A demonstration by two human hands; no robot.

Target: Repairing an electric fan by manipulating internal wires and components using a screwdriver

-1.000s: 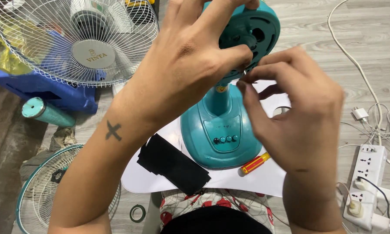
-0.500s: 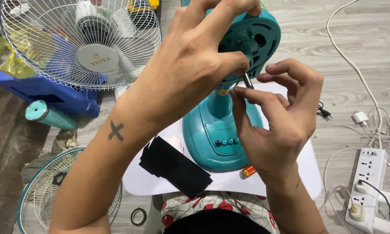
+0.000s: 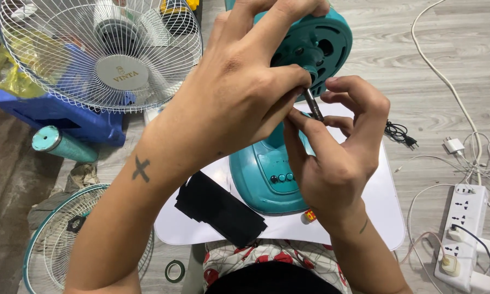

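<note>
Two bare forearms, no sleeves, no rings or watch. Left forearm (image 3: 141, 179) has a small dark cross-shaped tattoo (image 3: 141, 169) approx. mid-arm. Right wrist (image 3: 354, 228) has a short thin dark line mark (image 3: 366, 226) on its side. Fingernails short, plain. Lap at bottom: white cloth w/ red pattern (image 3: 266, 253), plus a dark garment (image 3: 272, 277).

One label and one bag in my view.
I see a round grey badge (image 3: 126, 72) at the centre of the white fan grille (image 3: 54, 65), upper left, and a crumpled yellow plastic bag (image 3: 13, 76) behind its left edge.
</note>
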